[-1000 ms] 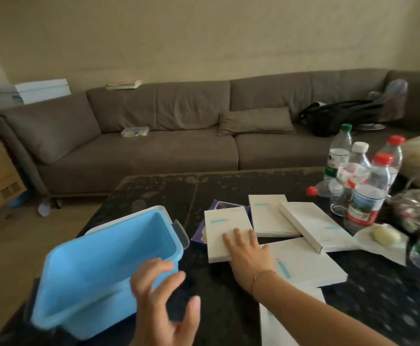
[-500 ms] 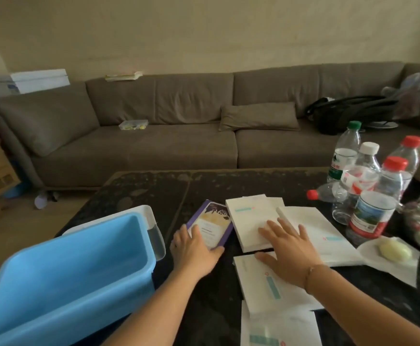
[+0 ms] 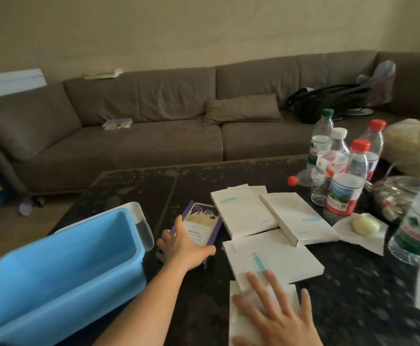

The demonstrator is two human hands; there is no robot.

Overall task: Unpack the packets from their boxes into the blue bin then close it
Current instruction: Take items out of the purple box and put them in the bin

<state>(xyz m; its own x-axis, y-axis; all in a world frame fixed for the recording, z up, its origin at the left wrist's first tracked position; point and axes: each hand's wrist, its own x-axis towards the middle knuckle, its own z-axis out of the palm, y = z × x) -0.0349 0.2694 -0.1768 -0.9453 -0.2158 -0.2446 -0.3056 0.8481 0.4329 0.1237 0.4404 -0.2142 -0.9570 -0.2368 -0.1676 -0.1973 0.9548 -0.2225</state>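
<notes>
The blue bin (image 3: 61, 265) stands open and empty at the table's left front, with a clear handle at its far end. My left hand (image 3: 184, 245) grips the near end of a purple box (image 3: 201, 222) lying on the dark table. Several flat white boxes lie to the right: one (image 3: 244, 213) by the purple box, one (image 3: 296, 218) angled beside it, one (image 3: 274, 258) nearer me. My right hand (image 3: 276, 318) lies spread, fingers straight, on a white packet (image 3: 234, 315) at the front edge, fingertips reaching the near white box.
Several water bottles (image 3: 344, 186) stand at the table's right, with a glass jar (image 3: 396, 198), a tissue holding a pale lump (image 3: 365, 224) and a plastic bag (image 3: 414, 148). A brown sofa (image 3: 134, 136) runs behind the table; a black backpack (image 3: 329, 101) lies on it.
My left hand left the bin and took hold of the purple box. My right hand drew back from the far white boxes to the near packet.
</notes>
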